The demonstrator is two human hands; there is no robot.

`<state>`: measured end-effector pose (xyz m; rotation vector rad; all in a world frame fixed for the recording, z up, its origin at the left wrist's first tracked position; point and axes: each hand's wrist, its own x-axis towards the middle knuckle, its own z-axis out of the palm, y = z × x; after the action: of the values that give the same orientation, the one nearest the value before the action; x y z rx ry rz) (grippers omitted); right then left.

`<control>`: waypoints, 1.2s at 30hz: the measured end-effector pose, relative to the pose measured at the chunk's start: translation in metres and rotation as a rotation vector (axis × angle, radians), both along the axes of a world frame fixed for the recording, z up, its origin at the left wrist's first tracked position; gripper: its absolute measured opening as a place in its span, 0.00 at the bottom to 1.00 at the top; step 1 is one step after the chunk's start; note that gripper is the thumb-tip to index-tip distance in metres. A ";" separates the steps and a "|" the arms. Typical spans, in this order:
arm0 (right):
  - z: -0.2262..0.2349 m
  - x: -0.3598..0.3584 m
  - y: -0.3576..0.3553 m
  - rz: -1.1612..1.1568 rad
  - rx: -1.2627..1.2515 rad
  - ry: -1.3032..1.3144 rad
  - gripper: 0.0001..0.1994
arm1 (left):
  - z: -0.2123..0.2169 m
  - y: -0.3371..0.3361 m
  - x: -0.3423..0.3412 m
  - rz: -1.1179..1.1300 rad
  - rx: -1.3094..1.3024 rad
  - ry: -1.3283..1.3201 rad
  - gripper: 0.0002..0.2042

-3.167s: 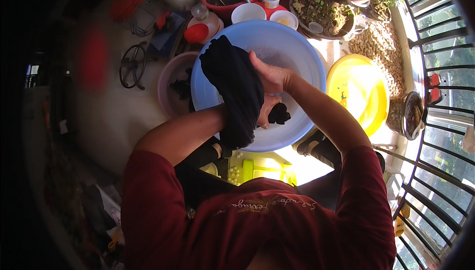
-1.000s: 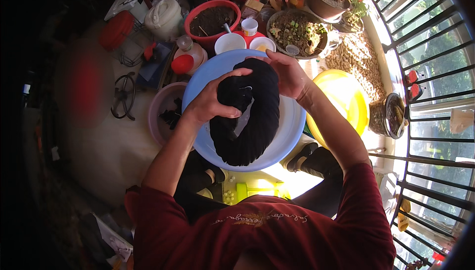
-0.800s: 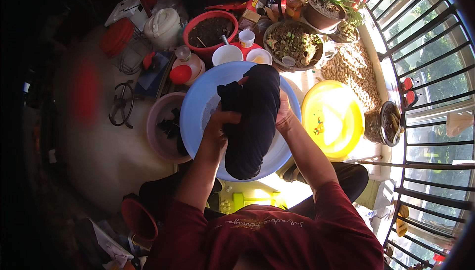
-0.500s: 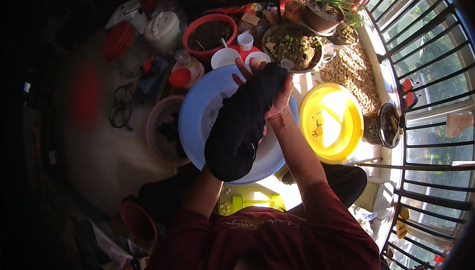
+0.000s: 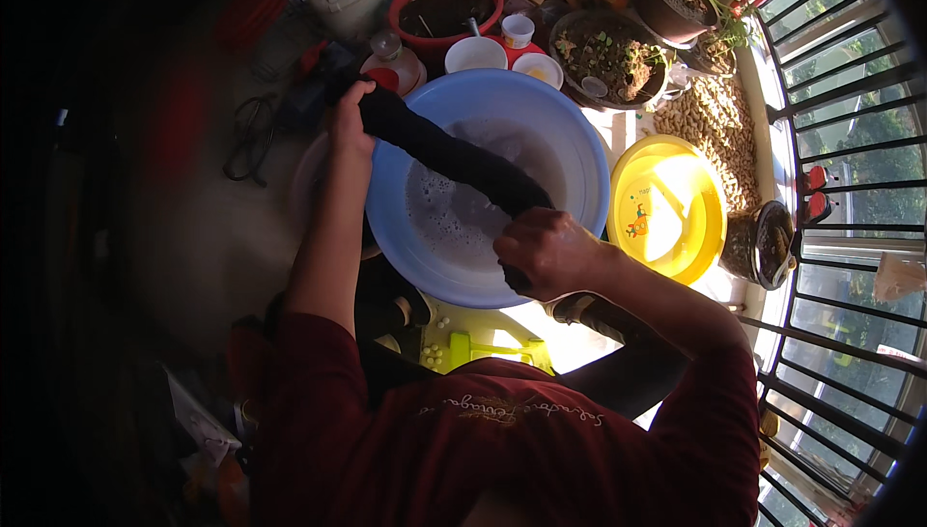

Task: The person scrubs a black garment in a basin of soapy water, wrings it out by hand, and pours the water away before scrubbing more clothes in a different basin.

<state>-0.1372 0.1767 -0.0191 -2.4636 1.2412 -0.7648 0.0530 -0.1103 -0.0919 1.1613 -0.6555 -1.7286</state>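
A black piece of cloth, perhaps a garment (image 5: 452, 160), is drawn out into a long roll slantwise over the blue basin (image 5: 584, 170). Its far left end is gripped by my left hand (image 5: 353, 119), closed near the basin's left rim. My right hand (image 5: 550, 252) makes a fist round the near right end, above the basin's near right side, and a short tail pokes out below it. Cloudy water with suds (image 5: 444, 208) lies in the basin under the cloth. What kind of garment it is cannot be made out.
To the right stands a yellow basin (image 5: 715, 227) in sunlight, beside spread peanuts (image 5: 710, 121) and a barred window (image 5: 859, 170). Beyond the blue basin are white bowls (image 5: 475, 54), a red tub of soil (image 5: 398, 20) and a planter (image 5: 618, 63). A green stool (image 5: 483, 351) is near me.
The cloth was bunched thick across both hands; now it is pulled into a thinner roll. My left hand has gone far left, my right hand nearer me and closed into a fist.
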 end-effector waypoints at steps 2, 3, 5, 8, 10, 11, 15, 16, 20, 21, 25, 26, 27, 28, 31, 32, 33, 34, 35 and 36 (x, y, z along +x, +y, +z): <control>0.015 -0.021 -0.008 -0.239 0.092 -0.196 0.16 | 0.012 0.019 0.019 -0.007 -0.014 0.126 0.09; 0.019 -0.029 -0.008 -0.390 0.160 -0.347 0.17 | 0.019 0.033 0.023 -0.048 -0.045 0.163 0.13; 0.016 -0.044 -0.013 -0.611 0.245 -0.603 0.16 | 0.039 0.063 0.030 -0.050 -0.105 0.251 0.18; -0.014 -0.064 -0.026 -0.796 0.296 -0.897 0.13 | 0.073 0.095 0.022 -0.033 -0.215 0.298 0.22; -0.033 -0.063 -0.040 -0.795 0.455 -1.389 0.12 | 0.096 0.110 0.018 -0.132 -0.368 0.213 0.24; -0.037 -0.066 -0.044 -0.798 0.520 -1.508 0.12 | 0.107 0.117 0.014 -0.241 -0.491 0.138 0.25; -0.048 -0.086 -0.068 -0.828 0.703 -1.843 0.12 | 0.135 0.151 -0.003 -0.795 -1.005 -0.227 0.24; -0.037 -0.086 -0.074 -0.805 0.727 -1.856 0.11 | 0.129 0.158 -0.009 -0.874 -1.129 -0.202 0.24; -0.027 -0.066 -0.098 -0.843 0.630 -1.674 0.11 | 0.121 0.192 -0.036 -1.125 -1.415 -0.600 0.19; -0.028 -0.066 -0.101 -0.867 0.610 -1.689 0.11 | 0.113 0.197 -0.045 -1.167 -1.481 -0.609 0.19; -0.015 -0.039 -0.112 -0.927 0.559 -1.845 0.10 | 0.071 0.231 -0.060 -1.486 -1.587 -0.720 0.17; -0.015 -0.031 -0.118 -0.903 0.568 -1.872 0.11 | 0.050 0.235 -0.062 -1.489 -1.552 -0.715 0.17; -0.013 -0.020 -0.122 -0.868 0.572 -1.904 0.11 | 0.024 0.236 -0.065 -1.489 -1.515 -0.711 0.17; -0.008 -0.006 -0.125 -0.820 0.585 -1.937 0.12 | 0.004 0.234 -0.066 -1.483 -1.474 -0.722 0.16; -0.001 0.028 -0.126 -0.875 0.544 -1.967 0.12 | -0.028 0.214 -0.076 -1.514 -1.286 -0.872 0.22; -0.005 0.023 -0.127 -0.911 0.546 -1.991 0.12 | -0.030 0.213 -0.072 -1.546 -1.327 -0.873 0.23; -0.015 0.015 -0.129 -0.933 0.553 -2.014 0.12 | -0.025 0.208 -0.066 -1.568 -1.367 -0.886 0.23; -0.021 0.004 -0.128 -0.964 0.545 -2.032 0.12 | -0.011 0.203 -0.065 -1.591 -1.419 -0.887 0.24; -0.027 -0.004 -0.124 -0.988 0.468 -1.958 0.12 | 0.008 0.197 -0.056 -1.654 -1.385 -0.981 0.31; -0.038 -0.016 -0.121 -1.050 0.436 -1.934 0.13 | 0.022 0.186 -0.051 -1.562 -1.288 -0.920 0.34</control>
<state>-0.1528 0.0553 -0.0568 0.1020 1.2064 -1.8951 0.0019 0.0760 -0.0699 0.2088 -3.1764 -0.9627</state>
